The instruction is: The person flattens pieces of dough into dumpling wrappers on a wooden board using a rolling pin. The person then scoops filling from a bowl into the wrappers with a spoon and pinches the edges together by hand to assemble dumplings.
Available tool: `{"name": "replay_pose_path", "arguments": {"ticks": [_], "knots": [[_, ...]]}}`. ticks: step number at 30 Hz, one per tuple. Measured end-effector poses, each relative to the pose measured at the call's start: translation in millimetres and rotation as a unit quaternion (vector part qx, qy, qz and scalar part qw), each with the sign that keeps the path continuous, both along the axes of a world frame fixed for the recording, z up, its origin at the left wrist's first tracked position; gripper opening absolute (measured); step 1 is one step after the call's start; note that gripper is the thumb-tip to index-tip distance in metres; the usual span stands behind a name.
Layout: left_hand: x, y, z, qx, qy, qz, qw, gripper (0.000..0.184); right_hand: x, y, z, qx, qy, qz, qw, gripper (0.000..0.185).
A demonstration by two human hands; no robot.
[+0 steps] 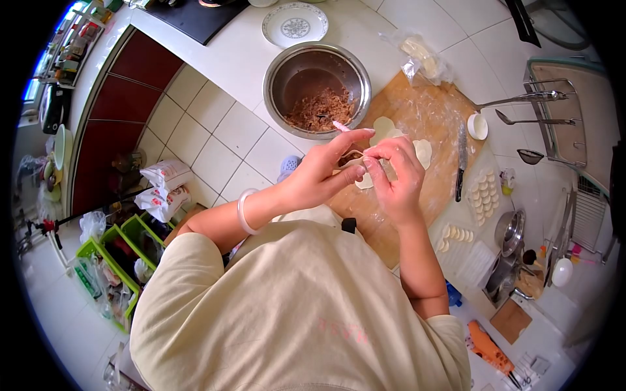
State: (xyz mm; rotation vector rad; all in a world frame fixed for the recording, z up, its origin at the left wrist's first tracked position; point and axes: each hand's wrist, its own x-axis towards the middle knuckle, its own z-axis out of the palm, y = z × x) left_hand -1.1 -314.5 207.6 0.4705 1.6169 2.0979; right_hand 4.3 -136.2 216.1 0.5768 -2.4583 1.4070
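Note:
Between my two hands is a round dough wrapper (353,156) with brown filling on it. My left hand (324,168) holds it from the left, thumb and fingers around its edge. On its right side, the fingertips of my right hand (395,171) pinch the edge. More flat dough rounds (423,153) lie on the floured wooden board (417,208) beneath and beside my right hand. Just beyond my hands stands a steel bowl (269,98) with brown minced filling (319,111); a pinkish utensil handle leans out over its near rim.
A patterned plate (295,25) sits behind the bowl. Bagged dough (420,55) touches the board's far corner. A knife (462,159) and small white cup (477,126) are at the right, near rows of folded dumplings (484,197). Green baskets (107,274) stand at lower left.

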Motion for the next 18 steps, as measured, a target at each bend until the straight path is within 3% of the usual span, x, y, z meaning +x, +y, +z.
{"name": "replay_pose_path", "arguments": {"ticks": [5,10,18], "knots": [[3,4,-14,0.013,0.051,0.029,0.998,0.042,1,1,4,0.056,0.124,-0.024,0.99,0.012],[3,0,-14,0.13,-0.071,0.034,0.988,0.031,6,-3,7,-0.017,0.088,-0.053,0.995,0.014],[8,6,-10,0.151,-0.078,0.054,0.984,0.029,11,-3,-4,-0.026,0.124,-0.077,0.989,0.015]]}}
